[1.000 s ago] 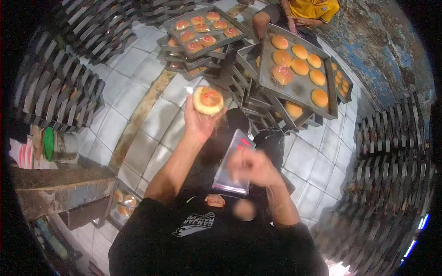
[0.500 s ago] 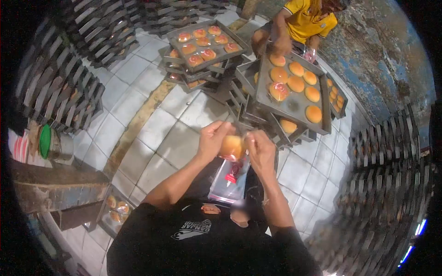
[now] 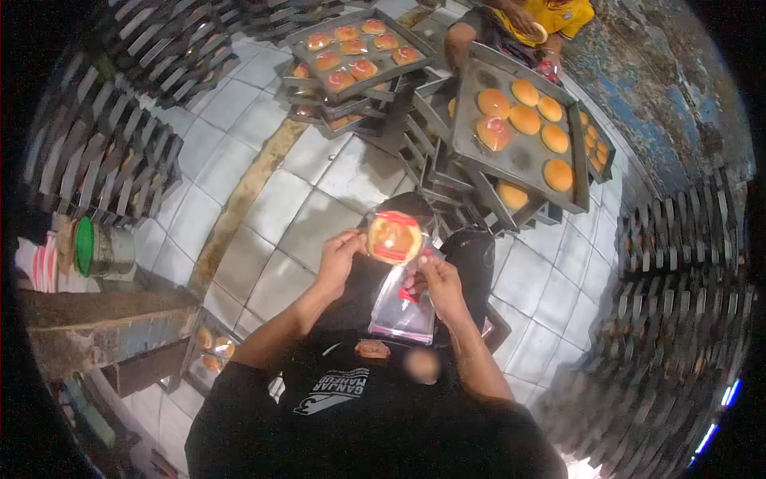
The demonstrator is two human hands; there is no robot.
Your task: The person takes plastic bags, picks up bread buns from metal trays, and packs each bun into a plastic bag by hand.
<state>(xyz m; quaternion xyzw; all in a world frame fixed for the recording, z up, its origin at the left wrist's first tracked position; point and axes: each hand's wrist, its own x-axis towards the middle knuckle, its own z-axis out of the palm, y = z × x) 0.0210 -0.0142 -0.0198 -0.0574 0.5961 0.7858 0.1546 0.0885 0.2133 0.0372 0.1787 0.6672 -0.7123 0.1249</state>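
A round bun [image 3: 394,239] in a clear plastic bag with red print is held up over my lap, its flat pale side towards me. My left hand [image 3: 341,255] pinches the bag at the bun's left edge. At the lower right of the bun, my right hand [image 3: 440,281] has its fingers closed on the bag's plastic. Beneath them, a pile of flat clear bags [image 3: 401,318] with red print lies on my lap. My right fingers partly cover the upper part of that pile.
Ahead to the right stands a stack of metal trays [image 3: 576,160] with buns on the top one. Another tray stack [image 3: 311,44] holds bagged buns. A co-worker in a yellow shirt [image 3: 576,14] sits behind, holding a bun. Trays are piled at both sides; a bucket [image 3: 112,249] stands left.
Both hands have come down slightly, and the bagged bun has turned from its browned side to its flat side. The co-worker has lifted a bun off the top tray.
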